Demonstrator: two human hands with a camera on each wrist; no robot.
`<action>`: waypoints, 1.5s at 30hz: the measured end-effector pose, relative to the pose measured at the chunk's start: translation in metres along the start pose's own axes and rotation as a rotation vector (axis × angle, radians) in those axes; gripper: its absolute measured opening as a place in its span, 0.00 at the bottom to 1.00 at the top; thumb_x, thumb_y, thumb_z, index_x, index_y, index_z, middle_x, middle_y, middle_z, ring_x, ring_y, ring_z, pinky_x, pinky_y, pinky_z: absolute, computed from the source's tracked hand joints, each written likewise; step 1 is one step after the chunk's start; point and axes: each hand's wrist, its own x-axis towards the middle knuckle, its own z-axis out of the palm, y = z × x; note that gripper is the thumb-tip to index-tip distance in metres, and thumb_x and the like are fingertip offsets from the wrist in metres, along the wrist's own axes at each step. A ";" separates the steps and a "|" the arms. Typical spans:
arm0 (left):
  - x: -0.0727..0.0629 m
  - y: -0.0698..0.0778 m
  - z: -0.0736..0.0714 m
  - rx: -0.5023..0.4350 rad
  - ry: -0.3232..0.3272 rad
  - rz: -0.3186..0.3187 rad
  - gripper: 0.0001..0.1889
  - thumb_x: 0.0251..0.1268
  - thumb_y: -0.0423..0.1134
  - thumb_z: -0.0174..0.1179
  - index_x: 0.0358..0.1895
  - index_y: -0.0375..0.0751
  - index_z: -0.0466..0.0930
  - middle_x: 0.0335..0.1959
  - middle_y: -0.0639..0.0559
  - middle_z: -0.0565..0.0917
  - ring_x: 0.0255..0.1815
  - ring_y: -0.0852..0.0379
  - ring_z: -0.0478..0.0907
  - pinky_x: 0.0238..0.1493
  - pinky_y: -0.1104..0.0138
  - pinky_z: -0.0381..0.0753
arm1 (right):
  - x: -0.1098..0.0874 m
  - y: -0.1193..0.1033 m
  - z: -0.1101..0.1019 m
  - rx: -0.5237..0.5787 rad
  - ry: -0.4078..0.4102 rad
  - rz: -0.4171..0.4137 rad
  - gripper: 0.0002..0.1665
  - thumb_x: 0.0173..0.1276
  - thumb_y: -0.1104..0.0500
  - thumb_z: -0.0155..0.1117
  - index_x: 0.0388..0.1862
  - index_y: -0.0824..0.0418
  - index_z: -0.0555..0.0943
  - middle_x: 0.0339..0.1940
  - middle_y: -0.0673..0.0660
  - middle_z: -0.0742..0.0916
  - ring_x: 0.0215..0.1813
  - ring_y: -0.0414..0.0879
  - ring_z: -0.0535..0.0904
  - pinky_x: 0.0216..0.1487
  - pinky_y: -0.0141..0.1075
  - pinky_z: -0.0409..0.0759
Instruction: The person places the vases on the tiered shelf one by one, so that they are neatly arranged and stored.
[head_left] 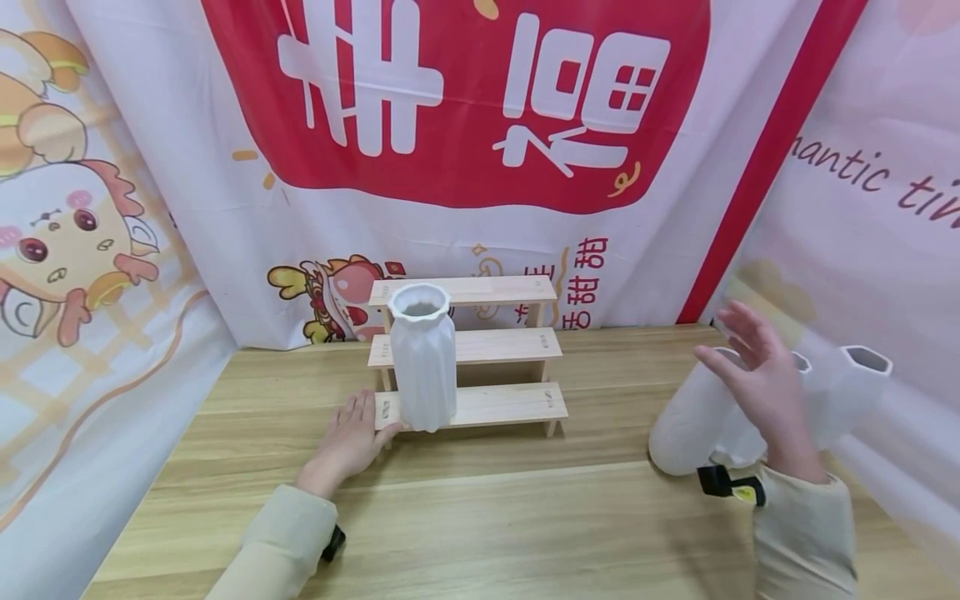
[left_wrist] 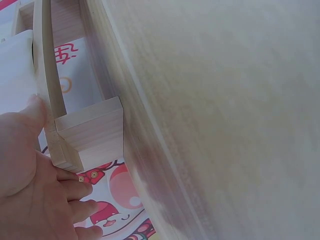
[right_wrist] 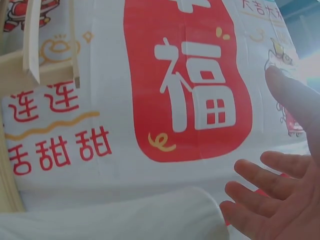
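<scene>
The left hand [head_left: 348,437], fingers nearly straight, touched the rack [head_left: 510,404] with its thumb; just right of it, a vase [head_left: 425,367] stood on the lowest step. The right hand [head_left: 768,392], fingers parted, held nothing; white vases [head_left: 684,425] showed on either side.

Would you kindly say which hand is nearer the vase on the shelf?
The left hand, touching the shelf beside the vase; the right hand is farther right, near other vases.
</scene>
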 end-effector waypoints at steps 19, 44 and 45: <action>0.001 -0.001 0.001 0.004 0.005 0.010 0.41 0.71 0.56 0.39 0.68 0.20 0.39 0.69 0.26 0.43 0.69 0.31 0.39 0.65 0.43 0.37 | -0.009 0.035 -0.015 -0.090 -0.065 0.133 0.47 0.63 0.52 0.63 0.74 0.60 0.49 0.67 0.70 0.64 0.64 0.65 0.61 0.56 0.18 0.62; -0.002 0.000 0.000 -0.008 0.012 0.015 0.41 0.71 0.56 0.39 0.67 0.19 0.39 0.68 0.25 0.44 0.68 0.31 0.40 0.65 0.43 0.37 | -0.017 0.055 -0.008 -0.103 -0.064 0.095 0.40 0.62 0.57 0.64 0.67 0.70 0.58 0.54 0.62 0.71 0.44 0.28 0.67 0.39 0.15 0.69; -0.001 0.000 0.000 -0.008 0.011 0.014 0.41 0.71 0.56 0.39 0.67 0.19 0.39 0.68 0.25 0.44 0.68 0.31 0.40 0.65 0.43 0.37 | -0.017 0.055 -0.008 -0.106 -0.062 0.098 0.40 0.63 0.57 0.64 0.67 0.71 0.58 0.54 0.61 0.71 0.43 0.27 0.67 0.39 0.15 0.69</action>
